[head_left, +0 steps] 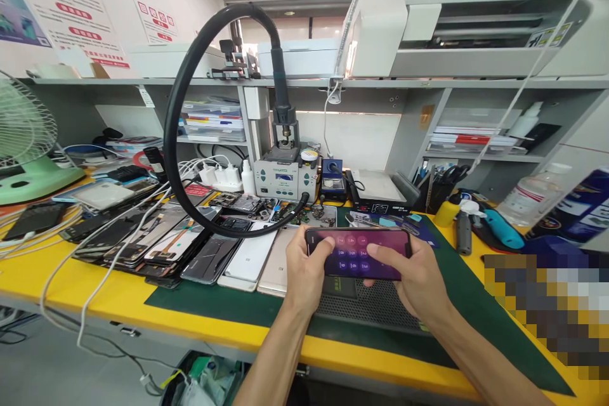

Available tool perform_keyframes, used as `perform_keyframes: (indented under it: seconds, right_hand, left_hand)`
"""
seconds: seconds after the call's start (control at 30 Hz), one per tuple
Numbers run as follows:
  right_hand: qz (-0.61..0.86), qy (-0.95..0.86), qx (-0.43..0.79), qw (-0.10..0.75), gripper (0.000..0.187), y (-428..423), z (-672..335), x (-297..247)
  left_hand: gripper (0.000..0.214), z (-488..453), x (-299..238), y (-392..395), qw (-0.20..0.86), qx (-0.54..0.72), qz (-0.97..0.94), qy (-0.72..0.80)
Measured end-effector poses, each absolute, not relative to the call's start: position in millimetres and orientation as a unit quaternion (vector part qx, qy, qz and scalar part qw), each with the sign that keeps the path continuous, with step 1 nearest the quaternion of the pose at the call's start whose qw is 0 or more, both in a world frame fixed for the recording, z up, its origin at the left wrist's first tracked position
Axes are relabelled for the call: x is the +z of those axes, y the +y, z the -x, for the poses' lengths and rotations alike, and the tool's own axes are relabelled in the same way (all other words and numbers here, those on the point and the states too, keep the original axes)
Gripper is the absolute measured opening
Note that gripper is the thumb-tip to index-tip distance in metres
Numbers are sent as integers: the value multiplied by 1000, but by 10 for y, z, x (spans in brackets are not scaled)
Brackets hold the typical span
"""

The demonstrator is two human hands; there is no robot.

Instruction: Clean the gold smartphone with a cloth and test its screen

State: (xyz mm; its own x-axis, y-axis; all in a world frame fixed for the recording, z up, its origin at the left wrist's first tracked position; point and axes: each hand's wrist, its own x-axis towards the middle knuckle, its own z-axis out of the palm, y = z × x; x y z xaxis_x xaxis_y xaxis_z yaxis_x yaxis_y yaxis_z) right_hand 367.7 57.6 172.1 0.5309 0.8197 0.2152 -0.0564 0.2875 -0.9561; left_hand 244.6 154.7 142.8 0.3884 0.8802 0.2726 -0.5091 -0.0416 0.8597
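A smartphone with a lit purple keypad screen is held sideways above the green work mat. My left hand grips its left end, thumb resting near the screen edge. My right hand supports the right side from below, and its thumb lies across the screen over the keypad. Under the phone sits a dark perforated pad on the mat.
Several dismantled phones and panels lie in rows to the left. A hot-air station with a looping black hose stands behind. A fan is far left. Bottles and tools crowd the right, and white cables trail over the yellow bench edge.
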Motion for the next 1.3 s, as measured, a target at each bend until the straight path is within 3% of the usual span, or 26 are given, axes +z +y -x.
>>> perform_keyframes:
  seconds: [0.87, 1.1, 1.3]
  right_hand:
    - [531, -366, 298, 704, 22, 595, -3654, 1721]
    - [506, -318, 335, 728, 22, 628, -3675, 1767]
    - [492, -294, 353, 740, 19, 638, -3755, 1749]
  left_hand:
    - [19, -2472, 1399, 1570, 680, 511, -478, 221]
    - [7, -2444, 1464, 1534, 716, 494, -459, 181]
    - [20, -2462, 1493, 1532, 764, 454, -428, 164]
